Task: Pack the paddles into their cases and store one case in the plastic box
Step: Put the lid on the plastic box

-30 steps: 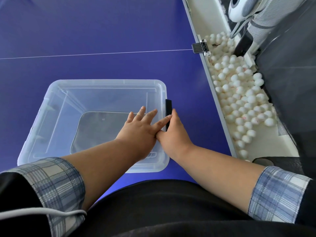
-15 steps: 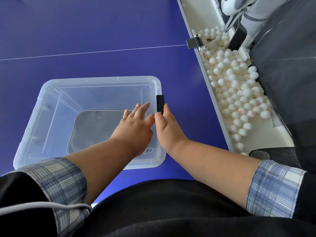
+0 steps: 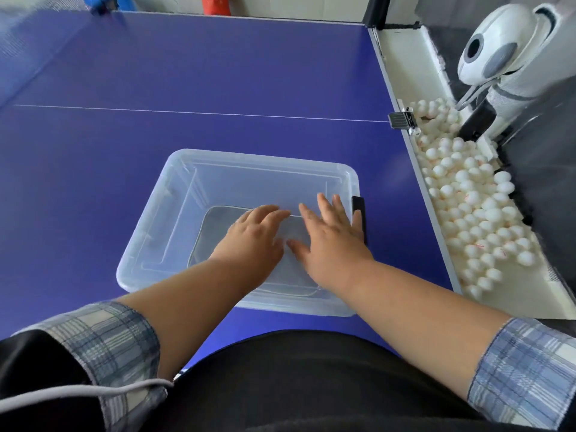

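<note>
Blue table-tennis bench carries a lidded clear plastic box with a grey case inside; both hands, left hand and right hand, now lie flat on the lid with fingers released, having left the black latch, suggesting storage is nearly done.

One plastic box, two hands, dozens of white balls.

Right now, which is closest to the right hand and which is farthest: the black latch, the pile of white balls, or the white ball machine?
From the right hand:
1. Black latch, touching the hand's right edge, on the clear box's side.
2. White balls, off the table's right side.
3. Ball machine, far right corner.
</note>
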